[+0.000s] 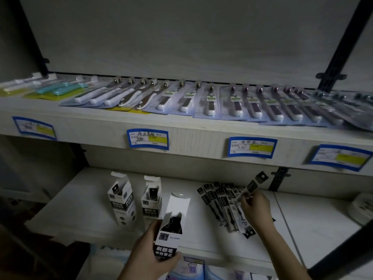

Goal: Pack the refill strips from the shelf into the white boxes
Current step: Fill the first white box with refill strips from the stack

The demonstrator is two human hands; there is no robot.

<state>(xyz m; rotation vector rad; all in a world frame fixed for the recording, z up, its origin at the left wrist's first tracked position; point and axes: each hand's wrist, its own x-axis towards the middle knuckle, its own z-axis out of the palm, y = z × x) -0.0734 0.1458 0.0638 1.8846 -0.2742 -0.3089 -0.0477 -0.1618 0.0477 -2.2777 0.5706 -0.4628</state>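
Strips (226, 207) lie fanned in a loose pile on the lower shelf (80, 209), right of centre, just beside my R hand (254, 207). R hand is pinching one strip (253, 185) by its lower end, its top tilted up and right off the pile. L hand (150, 247) is wrapped round the near box (171, 225), thumb on the front, flap up, mouth open toward me; dark strips show inside already.

Step as I read it: pick in progress, strip lifted but not yet over the box. Next move needs the strip swung left across the shelf, lined up w/ the box's long axis, then dropped end-first into the mouth; the raised flap and the contents already in there leave a narrow slot, so I'd tip the box toward the R hand.

Two more boxes (121, 201) stand upright behind the held one, flaps open, each w/ strips inside, near its path but not blocking. Upper shelf (181, 128) carries packed toothbrushes (201, 100) and price tags (148, 139), well clear. Light is dim, fine detail poor.
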